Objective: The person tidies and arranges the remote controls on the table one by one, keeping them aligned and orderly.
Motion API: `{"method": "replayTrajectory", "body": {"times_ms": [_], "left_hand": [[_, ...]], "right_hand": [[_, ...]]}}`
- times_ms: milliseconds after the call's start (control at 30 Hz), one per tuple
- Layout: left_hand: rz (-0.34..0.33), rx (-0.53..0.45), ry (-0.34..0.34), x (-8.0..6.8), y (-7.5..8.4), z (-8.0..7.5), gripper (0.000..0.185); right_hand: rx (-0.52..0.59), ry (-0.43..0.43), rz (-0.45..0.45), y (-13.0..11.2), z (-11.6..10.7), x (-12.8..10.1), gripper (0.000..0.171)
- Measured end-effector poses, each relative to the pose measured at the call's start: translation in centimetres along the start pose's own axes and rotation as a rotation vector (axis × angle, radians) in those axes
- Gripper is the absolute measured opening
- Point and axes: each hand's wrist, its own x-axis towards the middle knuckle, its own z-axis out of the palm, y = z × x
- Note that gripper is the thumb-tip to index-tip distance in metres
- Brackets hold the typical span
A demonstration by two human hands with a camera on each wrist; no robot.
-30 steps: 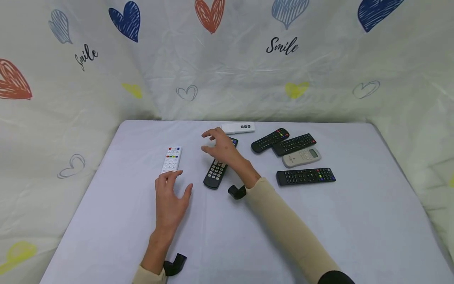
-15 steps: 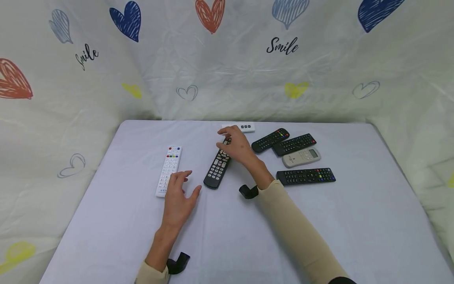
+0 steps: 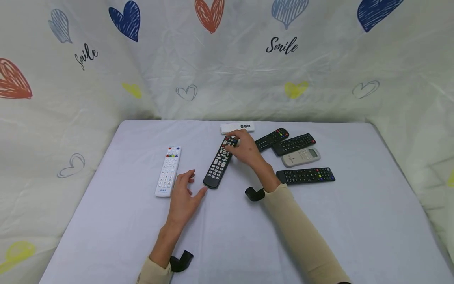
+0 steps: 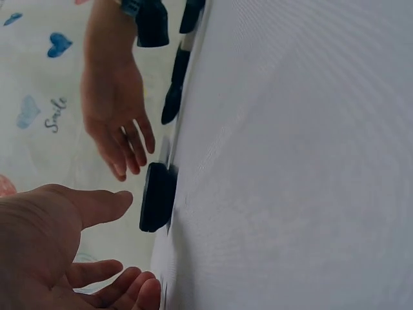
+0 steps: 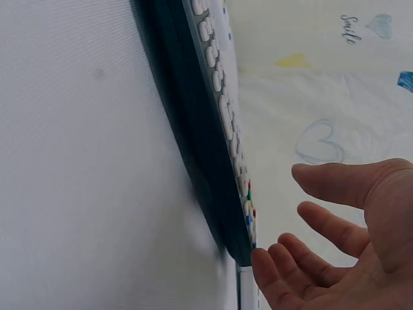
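A white remote lies at the left of the table, lengthwise toward the backdrop. Just right of its near end, the left hand rests on the cloth with fingers relaxed and spread, holding nothing; its thumb lies close to the near end of the black remote. That black remote lies flat at the table centre, angled toward the far right. The right hand rests at its far end, fingers loosely extended; the right wrist view shows the fingertips touching that end, not curled round it. A small white remote lies just behind. Four more remotes lie clustered to the right.
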Motion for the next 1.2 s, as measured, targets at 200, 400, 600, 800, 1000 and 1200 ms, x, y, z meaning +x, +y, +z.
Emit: {"method": "replayTrajectory", "body": {"times_ms": [200, 400, 600, 800, 1000, 1200], "left_hand": [[-0.015, -0.01, -0.03, 0.1, 0.2, 0.2, 0.074], [-0.013, -0.017, -0.042, 0.2, 0.4, 0.5, 0.074], [-0.02, -0.009, -0.045, 0.4, 0.7, 0.8, 0.074], [-0.033, 0.003, -0.053, 0.5, 0.6, 1.2, 0.076], [-0.005, -0.001, -0.054, 0.6, 1.0, 1.4, 0.076], [0.009, 0.012, -0.053, 0.8, 1.1, 1.7, 0.076]], "right_hand": [[0.016, -0.005, 0.005, 0.5, 0.1, -0.2, 0.042], [0.016, 0.002, 0.016, 0.6, 0.3, -0.3, 0.042], [0.018, 0.02, 0.055, 0.9, 0.3, -0.3, 0.046], [0.023, -0.005, 0.065, 1.2, 0.4, -0.2, 0.05], [0.051, -0.04, 0.088, 1.6, 0.4, -0.1, 0.056], [0.031, -0.051, 0.088, 1.9, 0.6, 0.0, 0.06]]}}
